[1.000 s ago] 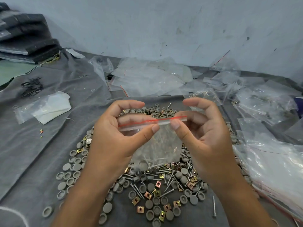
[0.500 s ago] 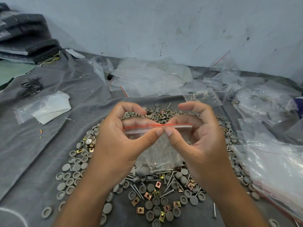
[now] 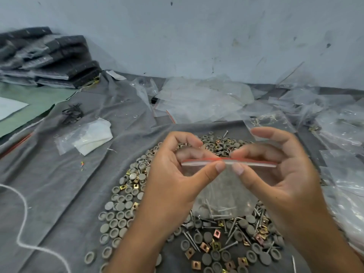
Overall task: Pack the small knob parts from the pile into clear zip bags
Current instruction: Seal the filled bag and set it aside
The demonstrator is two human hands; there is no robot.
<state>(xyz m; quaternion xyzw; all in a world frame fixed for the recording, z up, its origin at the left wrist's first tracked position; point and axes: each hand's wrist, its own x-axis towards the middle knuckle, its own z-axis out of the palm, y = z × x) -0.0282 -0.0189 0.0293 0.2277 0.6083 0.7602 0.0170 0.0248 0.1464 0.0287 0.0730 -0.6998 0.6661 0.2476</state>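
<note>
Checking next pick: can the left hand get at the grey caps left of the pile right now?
Probably not yet. The left hand pinches the zip bag seal together with the right hand. The grey caps lie uncovered just beside it, so the way is free once it lets go.

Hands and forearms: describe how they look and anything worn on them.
Both the left hand and the right hand are bare: no gloves, rings, watch or wristband show. The forearms are bare too, with no sleeve in view down to the bottom edge of the picture. The thumbnails are short and plain. No markings or tape show on either one.
</note>
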